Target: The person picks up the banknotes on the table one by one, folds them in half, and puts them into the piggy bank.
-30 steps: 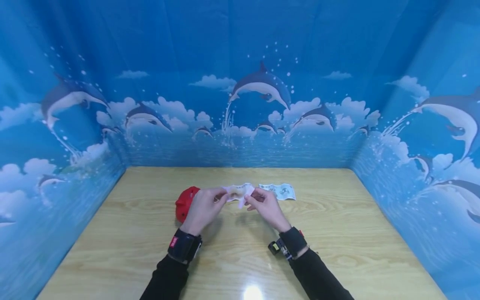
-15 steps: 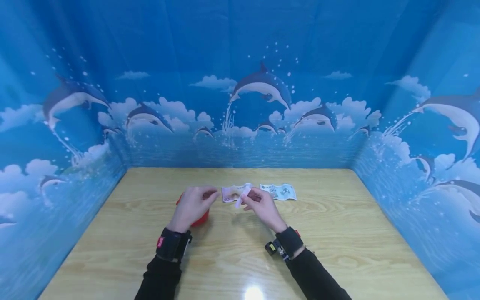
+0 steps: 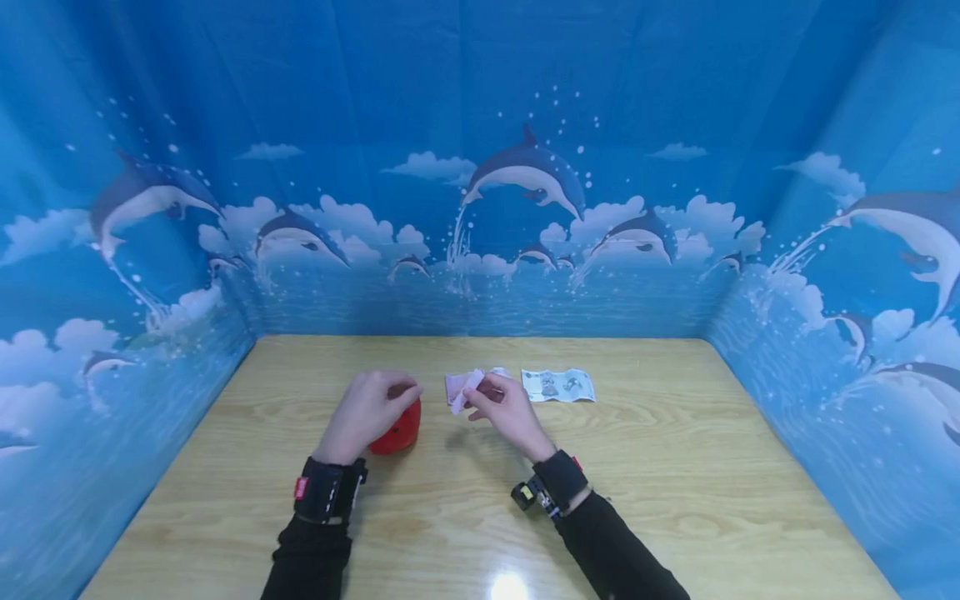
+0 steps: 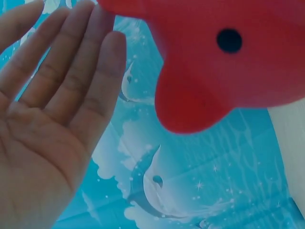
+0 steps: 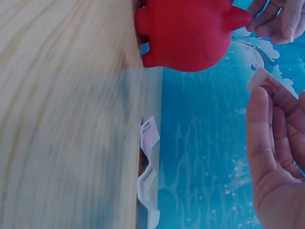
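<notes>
A red piggy bank (image 3: 398,433) stands on the table, partly hidden by my left hand (image 3: 365,412) in the head view. The left wrist view shows the bank's black eye and ear (image 4: 183,109) beside my extended fingers (image 4: 71,71). In the right wrist view, the left fingertips are right at the ear. My right hand (image 3: 508,410) pinches a small folded banknote (image 3: 467,392) between thumb and fingers, to the right of the bank. Behind it a pinkish banknote (image 3: 454,384) lies on the table, partly covered from view.
A wavy, pale green banknote (image 3: 558,385) lies on the wooden table (image 3: 660,467), right of the pink one. Blue dolphin-print curtains (image 3: 360,167) enclose the table at the back and both sides.
Both hands have moved left, the left one letting go of the folded banknote and shifting over the piggy bank. The folded banknote has come along in the right hand, closer to the bank.
</notes>
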`<state>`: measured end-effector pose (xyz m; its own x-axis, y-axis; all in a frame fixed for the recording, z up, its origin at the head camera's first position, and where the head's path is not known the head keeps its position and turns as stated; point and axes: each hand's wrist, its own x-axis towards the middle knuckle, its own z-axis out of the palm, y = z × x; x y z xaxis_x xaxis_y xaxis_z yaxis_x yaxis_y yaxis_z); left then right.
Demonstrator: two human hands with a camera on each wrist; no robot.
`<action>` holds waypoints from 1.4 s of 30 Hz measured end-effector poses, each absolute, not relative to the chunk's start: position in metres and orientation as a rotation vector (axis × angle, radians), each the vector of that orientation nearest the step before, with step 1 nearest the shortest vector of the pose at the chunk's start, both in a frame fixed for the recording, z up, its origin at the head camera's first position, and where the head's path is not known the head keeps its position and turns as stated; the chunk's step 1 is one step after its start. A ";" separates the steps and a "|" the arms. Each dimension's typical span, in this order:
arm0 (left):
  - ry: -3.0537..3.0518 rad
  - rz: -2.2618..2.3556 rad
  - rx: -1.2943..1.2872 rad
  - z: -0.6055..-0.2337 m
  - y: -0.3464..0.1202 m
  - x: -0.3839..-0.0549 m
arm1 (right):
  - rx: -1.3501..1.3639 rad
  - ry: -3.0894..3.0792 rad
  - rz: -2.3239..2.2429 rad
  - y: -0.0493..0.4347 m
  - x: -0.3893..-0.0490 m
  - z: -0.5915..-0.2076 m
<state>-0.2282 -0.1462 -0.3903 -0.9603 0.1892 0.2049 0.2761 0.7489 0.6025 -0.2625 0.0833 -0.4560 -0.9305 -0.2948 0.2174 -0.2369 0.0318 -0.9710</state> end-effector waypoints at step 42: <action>-2.926 -1.371 -0.172 -0.412 -0.209 -0.245 | -0.531 2.188 -2.094 0.030 -0.272 -0.436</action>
